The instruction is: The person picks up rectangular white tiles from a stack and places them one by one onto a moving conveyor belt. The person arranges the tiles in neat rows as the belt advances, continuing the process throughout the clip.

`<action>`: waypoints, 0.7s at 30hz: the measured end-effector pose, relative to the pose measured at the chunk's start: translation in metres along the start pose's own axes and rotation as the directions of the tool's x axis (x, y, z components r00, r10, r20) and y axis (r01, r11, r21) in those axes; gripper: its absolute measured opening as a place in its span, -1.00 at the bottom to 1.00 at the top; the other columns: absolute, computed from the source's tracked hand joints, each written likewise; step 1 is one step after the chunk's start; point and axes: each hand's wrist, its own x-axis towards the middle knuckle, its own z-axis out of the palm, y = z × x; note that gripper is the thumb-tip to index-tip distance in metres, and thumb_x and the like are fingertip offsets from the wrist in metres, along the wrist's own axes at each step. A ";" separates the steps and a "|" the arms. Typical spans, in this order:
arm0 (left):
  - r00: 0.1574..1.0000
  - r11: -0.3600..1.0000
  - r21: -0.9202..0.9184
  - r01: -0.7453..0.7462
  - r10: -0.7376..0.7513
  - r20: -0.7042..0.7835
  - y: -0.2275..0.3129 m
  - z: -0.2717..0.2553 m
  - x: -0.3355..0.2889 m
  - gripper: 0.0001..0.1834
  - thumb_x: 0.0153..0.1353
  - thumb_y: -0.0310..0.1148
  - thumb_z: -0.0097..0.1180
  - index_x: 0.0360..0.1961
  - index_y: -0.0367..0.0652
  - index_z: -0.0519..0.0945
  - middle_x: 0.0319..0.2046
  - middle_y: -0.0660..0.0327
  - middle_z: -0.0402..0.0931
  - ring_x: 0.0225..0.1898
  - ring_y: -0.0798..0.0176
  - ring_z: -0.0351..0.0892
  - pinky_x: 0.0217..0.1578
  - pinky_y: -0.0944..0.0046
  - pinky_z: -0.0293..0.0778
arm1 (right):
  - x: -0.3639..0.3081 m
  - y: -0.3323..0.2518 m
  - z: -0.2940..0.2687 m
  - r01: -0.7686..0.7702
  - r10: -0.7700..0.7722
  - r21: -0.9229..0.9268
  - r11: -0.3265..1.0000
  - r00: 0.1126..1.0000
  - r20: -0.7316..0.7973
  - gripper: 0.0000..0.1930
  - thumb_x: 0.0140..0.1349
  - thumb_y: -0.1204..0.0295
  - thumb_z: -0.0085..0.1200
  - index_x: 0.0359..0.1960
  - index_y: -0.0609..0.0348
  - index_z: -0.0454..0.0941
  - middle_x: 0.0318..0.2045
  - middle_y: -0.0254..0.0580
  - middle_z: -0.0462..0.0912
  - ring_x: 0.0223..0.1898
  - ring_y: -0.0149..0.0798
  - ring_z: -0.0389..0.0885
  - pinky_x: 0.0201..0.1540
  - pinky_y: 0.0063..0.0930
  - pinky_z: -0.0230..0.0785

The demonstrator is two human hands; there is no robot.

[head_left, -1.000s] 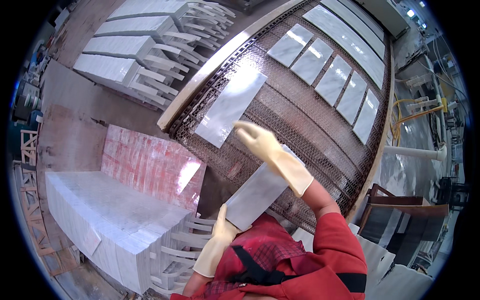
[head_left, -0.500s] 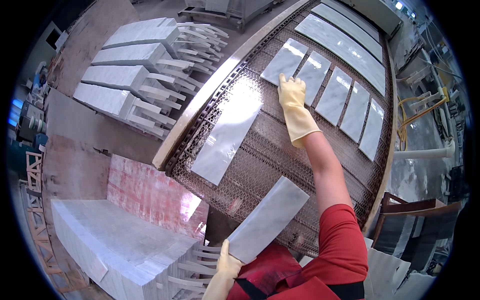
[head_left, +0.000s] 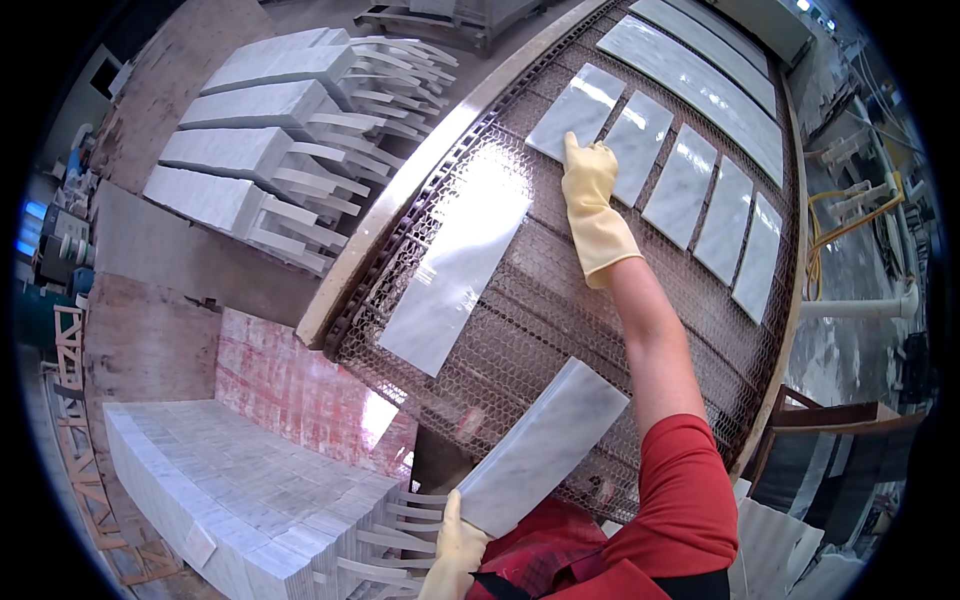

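In a pale yellow rubber glove, my left hand (head_left: 458, 540) grips the lower end of a grey-white marble tile (head_left: 545, 450), tilted over the near end of a mesh conveyor. Doubled lines along its long edge suggest more than one tile. My right hand (head_left: 590, 172), gloved alike, reaches over the belt with nothing held. One digit stretches onto the near edge of a glossy tile (head_left: 580, 108); the others bend beside the neighbouring tile (head_left: 640, 140). Whether they touch it is hard to tell. Several tiles lie in that row, and a separate tile (head_left: 455, 290) rests nearer, on the left.
The mesh belt (head_left: 540, 330) runs between raised side rails (head_left: 400, 190). Longer slabs (head_left: 700, 85) lie farther along it. Stacked white stone strips (head_left: 240, 150) stand at the left, and a large tile stack (head_left: 230, 470) at the lower left. Dark slabs (head_left: 820, 470) lean at the right.
My right hand has lifted slightly and its fingers have shifted on the row's near edge. The tile in my left hand has tilted a little to the right. The whole view has shifted slightly.
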 end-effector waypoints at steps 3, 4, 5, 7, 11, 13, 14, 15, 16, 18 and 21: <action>0.999 1.000 0.000 -0.024 0.024 -0.033 0.003 0.006 -0.007 0.30 0.00 -0.11 0.67 0.68 0.15 0.06 0.31 -0.19 0.56 0.34 -0.12 0.58 0.33 0.07 0.45 | 0.002 -0.008 0.000 -0.051 0.049 0.032 0.998 0.998 0.046 -0.76 0.19 0.49 0.21 -0.12 0.00 0.77 -0.58 -0.20 0.67 -0.39 -0.04 0.71 -0.18 -0.13 0.53; 0.999 0.999 0.006 -0.033 0.033 -0.038 0.002 0.009 -0.003 0.23 0.05 -0.08 0.59 0.67 0.14 0.07 0.34 -0.17 0.53 0.36 -0.14 0.55 0.32 -0.01 0.43 | 0.002 -0.004 0.006 -0.055 0.054 0.032 0.998 0.998 0.036 -0.72 0.16 0.50 0.21 -0.08 -0.02 0.76 -0.59 -0.21 0.66 -0.40 -0.04 0.69 -0.21 -0.12 0.52; 0.998 0.999 -0.025 -0.044 0.043 -0.035 -0.003 0.012 0.004 0.16 0.10 -0.04 0.51 0.66 0.12 0.09 0.36 -0.15 0.50 0.37 -0.16 0.52 0.31 -0.08 0.41 | 0.002 -0.004 0.006 -0.071 0.067 0.059 0.996 0.996 0.063 -0.70 0.17 0.46 0.23 -0.04 -0.06 0.76 -0.57 -0.22 0.67 -0.39 -0.03 0.70 -0.20 -0.11 0.53; 0.996 0.978 -0.189 -0.084 0.088 0.013 -0.018 0.019 0.021 0.04 0.20 0.03 0.35 0.64 0.08 0.12 0.40 -0.12 0.45 0.40 -0.20 0.47 0.30 -0.23 0.37 | 0.003 0.005 0.001 -0.111 0.100 0.093 0.989 0.989 0.110 -0.67 0.20 0.39 0.27 0.03 -0.12 0.75 -0.53 -0.22 0.70 -0.36 -0.02 0.72 -0.18 -0.09 0.56; 0.941 0.346 -0.912 0.221 0.172 0.293 -0.045 0.033 0.041 -0.14 0.40 0.18 0.03 0.60 0.01 0.19 0.48 -0.04 0.35 0.46 -0.27 0.36 0.28 -0.53 0.30 | 0.019 0.017 -0.049 -0.149 0.051 0.179 0.972 0.886 0.461 -0.65 0.38 0.20 0.27 0.18 -0.18 0.69 -0.28 -0.13 0.80 -0.14 0.04 0.77 0.00 -0.10 0.61; 0.916 0.208 -0.932 0.298 0.214 0.340 -0.046 0.033 0.043 -0.18 0.50 0.26 -0.13 0.58 -0.02 0.22 0.52 0.00 0.30 0.49 -0.31 0.31 0.27 -0.68 0.26 | 0.005 0.026 -0.091 -0.120 -0.028 0.270 0.955 0.874 0.485 -0.63 0.41 0.24 0.24 0.22 -0.12 0.66 -0.18 -0.10 0.80 -0.08 0.04 0.77 0.03 -0.10 0.61; 0.902 0.190 -0.927 0.324 0.232 0.363 -0.045 0.032 0.045 -0.19 0.56 0.29 -0.20 0.58 -0.04 0.24 0.55 0.02 0.27 0.51 -0.33 0.28 0.26 -0.76 0.24 | -0.005 0.031 -0.116 -0.116 -0.058 0.328 0.938 0.877 0.476 -0.63 0.42 0.28 0.22 0.24 -0.07 0.65 -0.12 -0.08 0.80 -0.06 0.04 0.77 0.05 -0.11 0.61; 0.890 0.192 -0.919 0.345 0.244 0.385 -0.043 0.029 0.046 -0.20 0.54 0.29 -0.19 0.57 -0.03 0.25 0.55 0.02 0.27 0.50 -0.34 0.28 0.26 -0.77 0.22 | -0.017 0.036 -0.141 -0.111 -0.090 0.386 0.916 0.880 0.467 -0.62 0.44 0.33 0.21 0.26 -0.02 0.64 -0.07 -0.06 0.80 -0.03 0.03 0.77 0.07 -0.12 0.62; 0.878 0.191 -0.911 0.366 0.254 0.407 -0.042 0.027 0.047 -0.20 0.53 0.28 -0.17 0.57 -0.02 0.27 0.55 0.02 0.27 0.50 -0.34 0.29 0.26 -0.78 0.20 | -0.034 0.034 -0.174 -0.088 -0.134 0.460 0.884 0.893 0.429 -0.64 0.42 0.36 0.21 0.22 0.02 0.65 -0.08 -0.04 0.81 -0.04 0.04 0.77 0.07 -0.12 0.62; 0.860 0.154 -0.896 0.417 0.252 0.444 -0.046 0.027 0.056 -0.21 0.47 0.27 -0.10 0.54 0.03 0.35 0.55 0.02 0.29 0.49 -0.37 0.31 0.24 -0.85 0.13 | -0.066 0.020 -0.251 -0.016 -0.195 0.610 0.792 0.941 0.277 -0.69 0.39 0.44 0.23 0.15 0.11 0.68 -0.09 -0.01 0.81 -0.05 0.07 0.79 0.06 -0.12 0.63; 0.841 0.150 -0.889 0.433 0.289 0.458 -0.044 0.023 0.050 -0.28 0.45 0.22 -0.07 0.48 0.04 0.42 0.48 0.05 0.40 0.42 -0.34 0.43 0.18 -0.81 0.23 | -0.118 0.004 -0.363 -0.014 -0.170 0.728 0.686 0.969 0.179 -0.75 0.34 0.55 0.25 0.04 0.24 0.72 -0.11 0.05 0.81 -0.07 0.10 0.80 0.04 -0.13 0.63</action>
